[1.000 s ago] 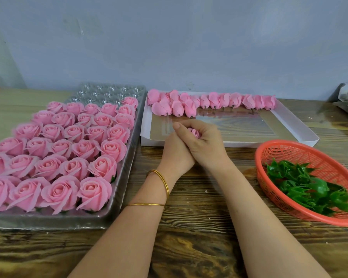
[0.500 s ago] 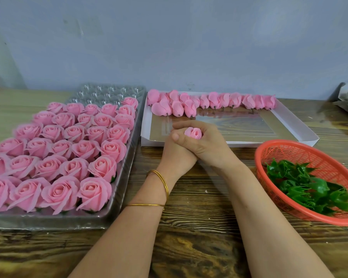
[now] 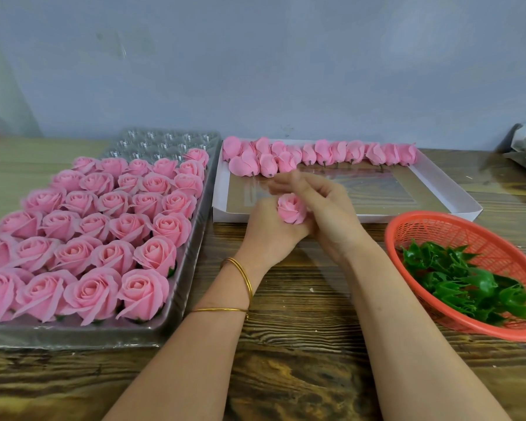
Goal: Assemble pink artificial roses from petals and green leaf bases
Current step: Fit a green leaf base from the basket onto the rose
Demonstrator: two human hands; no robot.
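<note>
1. Left hand [image 3: 271, 230] grips a small pink artificial rose bud [image 3: 291, 209] from below, over the near edge of a shallow white cardboard box [image 3: 346, 218].
2. Right hand [image 3: 328, 214] lies against the bud's right side. Its bent fingers [image 3: 286, 183] arch above the bud and are blurred, so whether it grips cannot be told.
3. Hands together, touching at the bud.
4. Row of loose pink petal heads [image 3: 325, 153] lies along the box's far edge.
5. Left of the box: clear plastic cell tray [image 3: 170, 326] carrying finished pink roses [image 3: 104, 226].
6. Right: orange-red plastic mesh basket [image 3: 468, 226] holding green plastic leaf bases [image 3: 468, 284].
7. All rest on the grained wooden surface [image 3: 301, 344]. Two thin gold bangles [image 3: 242, 276] on the left wrist.
</note>
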